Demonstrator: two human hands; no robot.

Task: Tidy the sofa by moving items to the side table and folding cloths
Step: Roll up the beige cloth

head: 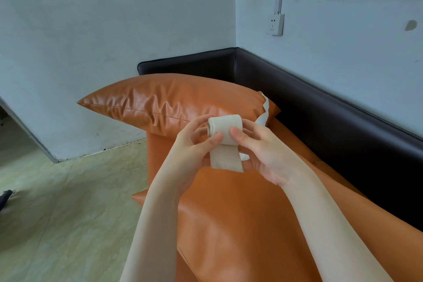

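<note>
Left hand (194,144) at 9 o'clock of the cream cloth roll (225,131), fingers curled round its end. Cloth held mid-air over the orange sofa (240,213), loose tail hanging toward 6. Right hand (263,151) at 3 o'clock, thumb pinching the roll. Best kept taut, edges aligned, rolling evenly. Another pale cloth (263,112) by the cushion (171,101) at 1.

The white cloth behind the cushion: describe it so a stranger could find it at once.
Start at the orange sofa with its dark brown backrest in the room's corner. An orange cushion lies at the sofa's far end; the white cloth peeks out past its right end. Unlike the beige cloth roll in the hands, it is whiter, crumpled and mostly hidden.
</note>
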